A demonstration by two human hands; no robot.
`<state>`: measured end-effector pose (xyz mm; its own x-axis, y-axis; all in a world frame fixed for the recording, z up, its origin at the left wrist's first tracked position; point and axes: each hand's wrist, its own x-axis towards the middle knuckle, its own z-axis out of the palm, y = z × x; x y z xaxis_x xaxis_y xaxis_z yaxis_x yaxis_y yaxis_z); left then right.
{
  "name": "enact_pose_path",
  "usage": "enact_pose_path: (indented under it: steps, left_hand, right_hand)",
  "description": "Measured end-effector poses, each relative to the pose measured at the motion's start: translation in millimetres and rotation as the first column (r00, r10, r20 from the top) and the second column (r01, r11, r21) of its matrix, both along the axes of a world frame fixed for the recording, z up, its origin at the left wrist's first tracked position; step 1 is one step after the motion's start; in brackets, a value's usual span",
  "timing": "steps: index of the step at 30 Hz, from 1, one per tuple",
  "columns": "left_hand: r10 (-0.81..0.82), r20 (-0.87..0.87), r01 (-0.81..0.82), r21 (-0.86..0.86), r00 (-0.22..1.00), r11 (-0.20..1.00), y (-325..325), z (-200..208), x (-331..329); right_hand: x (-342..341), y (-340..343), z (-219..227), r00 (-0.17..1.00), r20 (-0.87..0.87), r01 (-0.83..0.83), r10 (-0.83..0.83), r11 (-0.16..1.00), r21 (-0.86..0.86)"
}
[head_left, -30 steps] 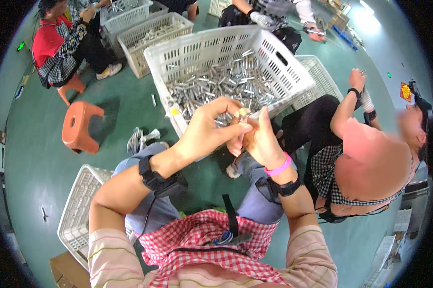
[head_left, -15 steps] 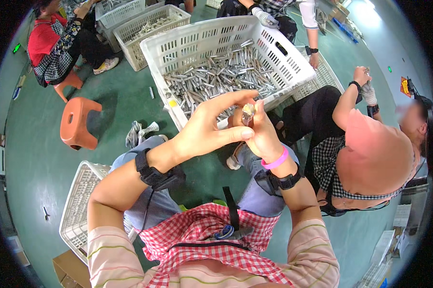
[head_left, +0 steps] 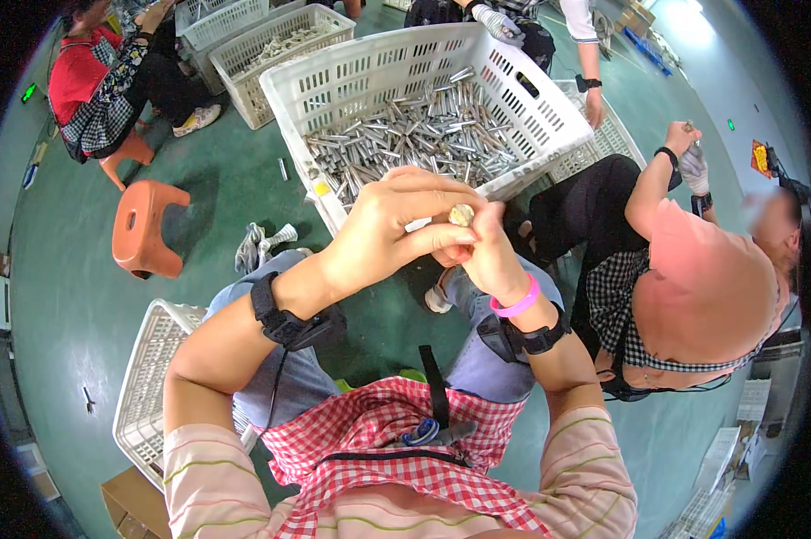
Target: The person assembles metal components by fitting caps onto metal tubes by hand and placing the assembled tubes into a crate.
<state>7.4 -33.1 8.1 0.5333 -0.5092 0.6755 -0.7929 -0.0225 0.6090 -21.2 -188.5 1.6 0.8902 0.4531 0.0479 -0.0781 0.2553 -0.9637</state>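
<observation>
A short metal piece (head_left: 461, 215) with a pale, yellowish round end is held between my two hands, over the near edge of a big white basket. My left hand (head_left: 383, 220) is closed around it from the left, thumb below and fingers above. From the right, my right hand (head_left: 493, 256) grips the same piece; its fingers are partly hidden behind the left hand. Only the end of the piece shows. Beyond my hands, the white plastic basket (head_left: 379, 63) holds a heap of silvery metal tubes (head_left: 414, 135).
A white basket (head_left: 149, 377) stands by my left leg. Farther left is an orange stool (head_left: 141, 229); gloves (head_left: 262, 244) lie near my knee. A co-worker (head_left: 706, 269) sits close on the right, another person (head_left: 82, 81) at far left. A gloved hand (head_left: 498, 24) rests at the basket's far rim.
My left fingers have closed in around the metal piece, which has tipped so its round end faces me. Both hands stay in nearly the same place.
</observation>
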Motion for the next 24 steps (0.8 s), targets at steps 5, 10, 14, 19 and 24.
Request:
enact_pose_path:
  steps: [5,10,14,19,24]
  left_hand:
    - [-0.061,-0.03,0.061,-0.001,0.998,0.998,1,2,-2]
    - [-0.052,-0.129,0.048,-0.031,0.99,0.998,-1,3,-7]
    - [-0.1,-0.144,0.09,-0.073,0.984,0.993,1,0,-3]
    - [-0.056,-0.194,0.041,-0.077,0.979,0.996,0,-2,-4]
    - [-0.018,-0.265,-0.009,-0.099,0.964,0.995,-6,-4,-3]
  right_hand:
    - [1,-8,-14,0.99,0.1,-0.09,0.096,0.994,-0.066]
    - [3,-10,-12,0.983,0.055,-0.171,0.173,0.985,-0.027]
    - [2,-7,-8,0.985,0.042,-0.169,0.168,0.986,0.005]
    - [3,-7,-8,0.945,-0.144,-0.273,0.293,0.951,0.145]
    - [5,-8,-7,0.95,-0.116,-0.26,0.291,0.938,0.228]
